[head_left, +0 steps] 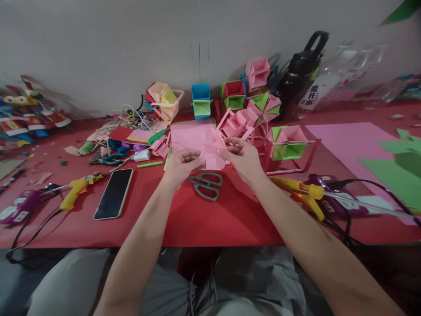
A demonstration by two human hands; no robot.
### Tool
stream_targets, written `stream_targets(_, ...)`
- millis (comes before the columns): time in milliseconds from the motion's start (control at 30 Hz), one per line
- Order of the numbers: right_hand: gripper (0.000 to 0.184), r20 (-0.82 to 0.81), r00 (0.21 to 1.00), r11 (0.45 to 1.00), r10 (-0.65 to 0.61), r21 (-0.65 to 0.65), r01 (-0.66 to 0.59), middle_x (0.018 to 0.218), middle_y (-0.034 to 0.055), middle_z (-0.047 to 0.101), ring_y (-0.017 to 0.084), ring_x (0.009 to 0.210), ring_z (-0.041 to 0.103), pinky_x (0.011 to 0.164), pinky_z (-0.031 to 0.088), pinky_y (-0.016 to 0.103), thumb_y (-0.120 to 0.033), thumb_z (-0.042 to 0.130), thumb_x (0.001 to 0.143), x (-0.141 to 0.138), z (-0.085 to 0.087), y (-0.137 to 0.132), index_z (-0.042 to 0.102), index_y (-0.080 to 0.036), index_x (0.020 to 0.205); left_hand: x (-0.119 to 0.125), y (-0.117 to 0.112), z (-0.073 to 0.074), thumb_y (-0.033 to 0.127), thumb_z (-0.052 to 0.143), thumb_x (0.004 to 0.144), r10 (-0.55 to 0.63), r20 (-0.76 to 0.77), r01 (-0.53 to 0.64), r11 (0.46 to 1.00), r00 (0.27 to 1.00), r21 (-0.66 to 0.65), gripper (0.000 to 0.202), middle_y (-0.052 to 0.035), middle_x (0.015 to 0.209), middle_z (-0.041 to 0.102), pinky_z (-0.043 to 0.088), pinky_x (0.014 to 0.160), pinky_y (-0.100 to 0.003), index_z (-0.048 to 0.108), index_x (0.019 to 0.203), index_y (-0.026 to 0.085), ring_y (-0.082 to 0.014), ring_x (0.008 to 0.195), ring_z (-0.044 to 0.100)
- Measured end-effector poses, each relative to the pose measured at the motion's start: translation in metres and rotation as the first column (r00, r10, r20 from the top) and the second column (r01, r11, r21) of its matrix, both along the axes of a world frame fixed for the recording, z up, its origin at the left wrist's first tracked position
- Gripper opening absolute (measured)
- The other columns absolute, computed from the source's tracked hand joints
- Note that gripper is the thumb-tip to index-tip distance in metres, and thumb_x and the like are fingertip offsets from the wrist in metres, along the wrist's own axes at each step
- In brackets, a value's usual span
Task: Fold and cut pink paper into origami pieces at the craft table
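A folded piece of pink paper (213, 147) is held up between both hands over the red table. My left hand (183, 166) pinches its left edge, thumb against fingers. On the other side, my right hand (241, 157) grips the right edge between thumb and fingertips. Flat pink sheets (187, 131) lie just behind the folded piece. Below the hands rest grey-green scissors (208, 186), their blades partly hidden near my left hand. Pink folded paper boxes (237, 123) stand beyond my right hand.
A phone (114, 194) and a yellow glue gun (77, 193) lie at left. Another yellow glue gun (301, 193) with cables sits by my right forearm. Paper boxes on frames (289, 145), a black bottle (297, 74) and pink and green sheets (345, 140) occupy the right and back.
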State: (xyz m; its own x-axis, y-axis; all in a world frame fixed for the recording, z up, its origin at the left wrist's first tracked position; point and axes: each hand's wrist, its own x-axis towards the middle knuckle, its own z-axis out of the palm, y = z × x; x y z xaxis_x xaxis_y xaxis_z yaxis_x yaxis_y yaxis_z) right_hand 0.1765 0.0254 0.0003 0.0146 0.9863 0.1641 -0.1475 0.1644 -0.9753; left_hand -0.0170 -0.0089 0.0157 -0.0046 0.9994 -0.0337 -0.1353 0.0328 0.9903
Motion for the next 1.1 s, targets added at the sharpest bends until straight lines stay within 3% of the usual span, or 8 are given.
stream_targets(233, 0.049, 0.111, 0.993, 0.993, -0.051, 0.107, 0.040, 0.072, -0.0011, 0.069, 0.015, 0.063, 0.062, 0.060, 0.051, 0.030, -0.042, 0.088, 0.064, -0.004, -0.003, -0.004, 0.067, -0.019, 0.103, 0.005, 0.002, -0.004, 0.027, 0.085, 0.059, -0.049, -0.030, 0.050, 0.999, 0.998, 0.013, 0.036, -0.0019, 0.077, 0.072, 0.056, 0.065, -0.024, 0.072, 0.090, 0.012, -0.0114, 0.067, 0.065)
stream_targets(500, 0.045, 0.157, 0.984, 0.989, -0.081, 0.135, 0.060, 0.072, -0.0006, 0.070, 0.016, 0.063, 0.063, 0.060, 0.050, 0.031, -0.042, 0.086, 0.068, -0.004, -0.002, -0.006, 0.067, -0.021, 0.103, 0.004, 0.003, -0.006, 0.036, 0.089, 0.063, -0.036, -0.040, 0.037, 0.999, 0.999, 0.034, 0.032, 0.0005, 0.066, 0.066, 0.058, 0.064, -0.026, 0.071, 0.075, 0.013, -0.0111, 0.060, 0.064)
stream_targets(667, 0.045, 0.146, 0.986, 0.990, -0.086, 0.122, 0.069, 0.073, -0.0007, 0.070, 0.016, 0.063, 0.061, 0.062, 0.050, 0.032, -0.043, 0.086, 0.068, -0.003, -0.004, -0.003, 0.066, -0.021, 0.103, 0.000, 0.003, -0.007, 0.031, 0.089, 0.059, -0.044, 0.022, 0.045, 0.999, 0.999, -0.024, 0.036, -0.0011, 0.073, 0.071, 0.063, 0.075, -0.034, 0.072, 0.085, 0.013, -0.0163, 0.068, 0.072)
stream_targets(867, 0.045, 0.080, 0.988, 0.984, -0.132, 0.129, 0.121, 0.076, -0.0002, 0.070, 0.018, 0.072, 0.066, 0.070, 0.053, 0.033, -0.040, 0.089, 0.065, 0.008, 0.001, 0.002, 0.068, -0.022, 0.100, -0.011, 0.000, 0.002, 0.020, 0.081, 0.064, -0.124, 0.073, 0.129, 0.990, 0.990, -0.062, 0.042, -0.0118, 0.093, 0.079, 0.061, 0.089, -0.039, 0.073, 0.104, 0.010, -0.0237, 0.091, 0.076)
stream_targets(967, 0.045, 0.039, 0.991, 0.985, -0.126, 0.121, 0.121, 0.074, -0.0011, 0.070, 0.016, 0.071, 0.065, 0.070, 0.053, 0.032, -0.038, 0.090, 0.064, 0.009, 0.002, 0.001, 0.067, -0.022, 0.100, -0.011, 0.000, 0.005, 0.027, 0.081, 0.068, -0.113, 0.076, 0.118, 0.991, 0.991, -0.069, 0.041, -0.0122, 0.100, 0.077, 0.060, 0.087, -0.037, 0.072, 0.105, 0.011, -0.0237, 0.092, 0.076)
stream_targets(1100, 0.048, 0.059, 0.997, 0.994, -0.056, 0.096, 0.050, 0.071, -0.0016, 0.069, 0.015, 0.064, 0.062, 0.064, 0.051, 0.031, -0.043, 0.089, 0.064, -0.001, 0.001, -0.006, 0.066, -0.022, 0.099, 0.000, 0.002, -0.001, 0.042, 0.085, 0.069, -0.080, 0.058, 0.082, 0.996, 0.995, -0.034, 0.044, -0.0071, 0.094, 0.075, 0.060, 0.078, -0.032, 0.072, 0.099, 0.013, -0.0180, 0.081, 0.073)
